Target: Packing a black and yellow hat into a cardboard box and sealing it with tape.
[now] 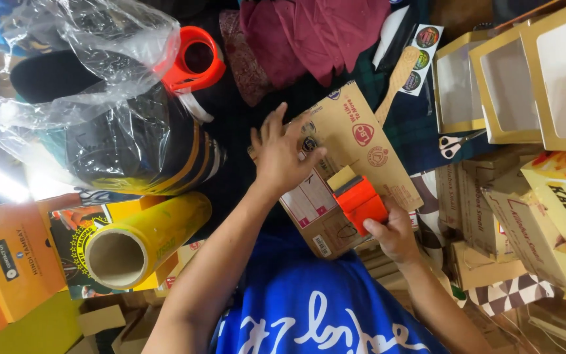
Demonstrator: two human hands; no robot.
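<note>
A brown cardboard box [361, 154] with red printed marks and a white label lies in front of me. My left hand [282, 154] presses flat on its upper left end, fingers spread. My right hand [393, 235] grips an orange tape dispenser [359, 200] that rests on the box's near face, beside the label. Part of the box's lower end is hidden behind the dispenser and my arm in a blue shirt.
A yellow roll of film [142, 239] lies at the left, above orange boxes [11, 262]. Clear plastic covers dark bundles [119, 131] and a second orange dispenser [194, 59]. Gold-edged window boxes [512, 85], scissors [456, 143] and stacked cartons [525, 223] fill the right.
</note>
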